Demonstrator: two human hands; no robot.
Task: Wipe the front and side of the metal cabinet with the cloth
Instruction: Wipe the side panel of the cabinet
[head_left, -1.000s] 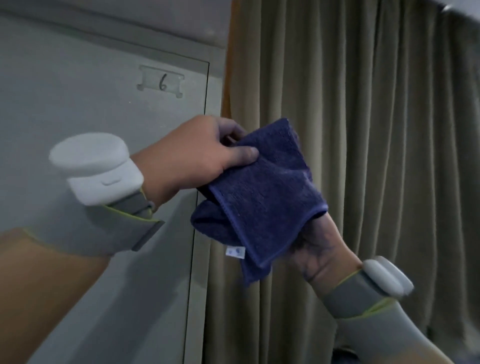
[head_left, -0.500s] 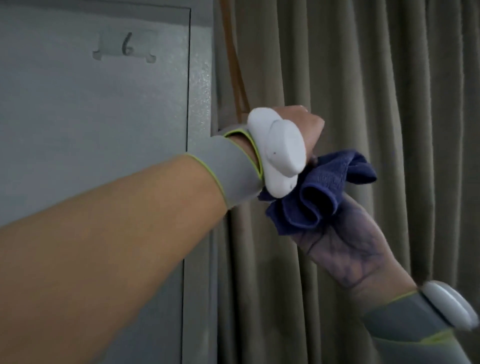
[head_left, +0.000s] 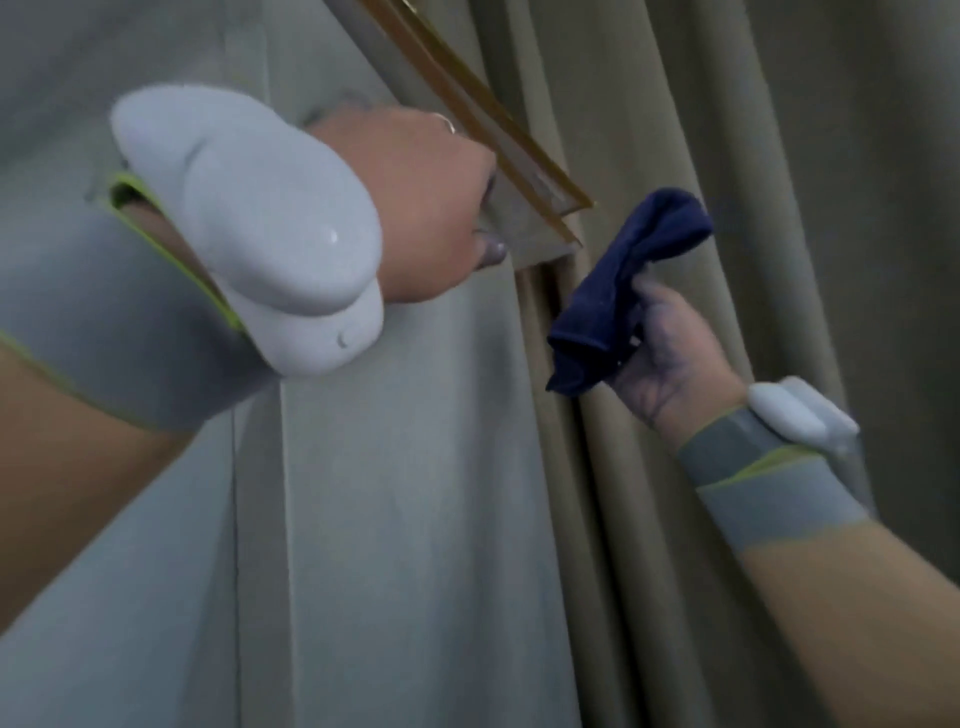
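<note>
In the head view, the metal cabinet (head_left: 395, 519) fills the left and middle of the scene, its grey face running down to the near edge; the curtain (head_left: 779, 208) hangs just beside it on the right. The cloth (head_left: 618, 291), dark blue and bunched, is gripped in the right hand (head_left: 670, 358), whose fingers are curled round its lower part; it is held clear of the cabinet, near the gap between the cabinet's right side and the curtain. The left hand (head_left: 415, 208) is set against a wooden-edged panel (head_left: 524, 176) that leans at the far right of the cabinet; the fingers appear curled at its lower end, though whether it is truly gripped cannot be told, the fingertips being hidden. White wrist bands are worn on both arms.

Compared with half a second ago, the hands have been parted: the left, then crossed over the cloth, has been moved off it and onto the panel; the cloth has been left to the right hand alone; the view has been tilted and brought closer. It is judged that the panel is being held aside so that the cabinet's side can be reached; wiping there is not yet begun.
</note>
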